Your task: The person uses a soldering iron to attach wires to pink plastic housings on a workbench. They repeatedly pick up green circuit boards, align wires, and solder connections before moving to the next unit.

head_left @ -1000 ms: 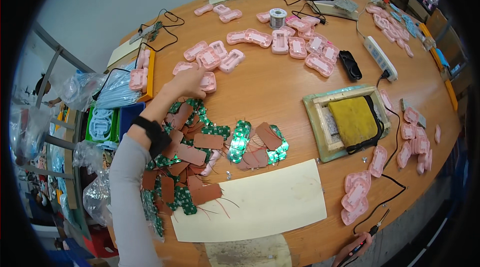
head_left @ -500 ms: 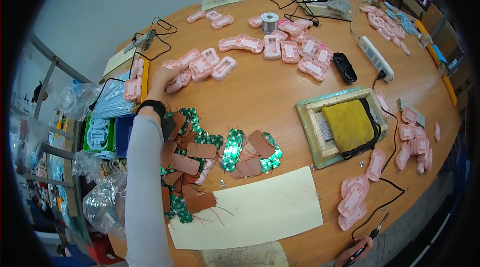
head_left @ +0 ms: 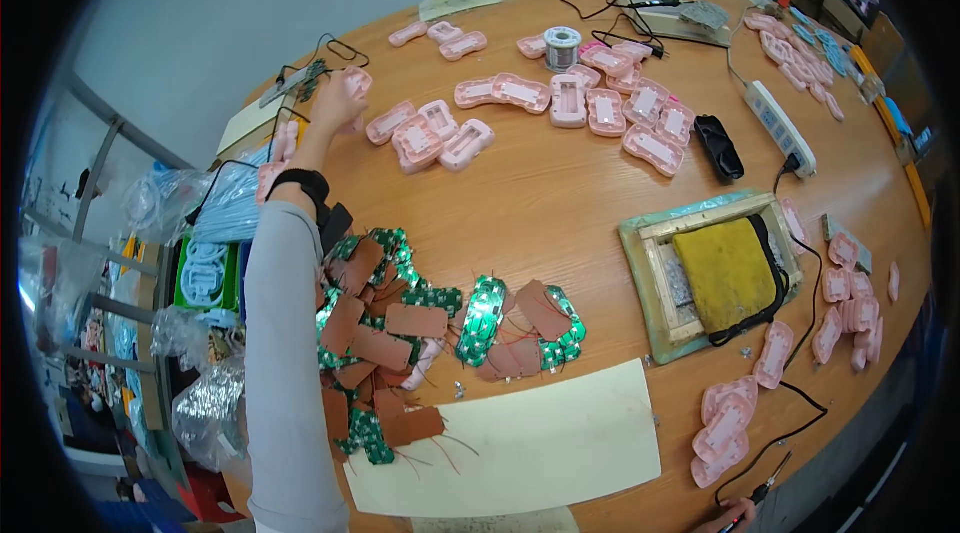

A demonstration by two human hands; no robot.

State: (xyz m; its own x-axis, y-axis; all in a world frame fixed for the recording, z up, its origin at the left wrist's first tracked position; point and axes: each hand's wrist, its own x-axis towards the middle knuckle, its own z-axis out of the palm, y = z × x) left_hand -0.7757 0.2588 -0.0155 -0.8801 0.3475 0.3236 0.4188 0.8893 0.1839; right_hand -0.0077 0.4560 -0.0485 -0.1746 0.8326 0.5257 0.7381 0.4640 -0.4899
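Note:
My left hand [head_left: 338, 105] is stretched to the far left of the table, its fingers closed on a pink plastic shell [head_left: 357, 83] held above the wood. Just right of it lies a group of similar pink shells [head_left: 416, 141]. Below my left forearm's reach is a heap of green circuit boards [head_left: 482, 321] and brown rectangular pieces [head_left: 417, 320] with thin red wires. At the lower right edge my right hand [head_left: 738, 513], partly cut off, grips a soldering iron [head_left: 765, 489] with its tip pointing up and away.
A cream sheet [head_left: 540, 443] lies in front of me. To its right stand a wooden frame box [head_left: 660, 333] with a yellow sponge-like pad [head_left: 730, 273], and more shells [head_left: 722, 423]. A solder spool [head_left: 562, 49], black case [head_left: 718, 147] and power strip [head_left: 780, 128] sit farther back.
My left hand has lifted a pink shell from the group and moved up and away, toward the far left edge. My right hand still holds the soldering iron, slightly lower in view.

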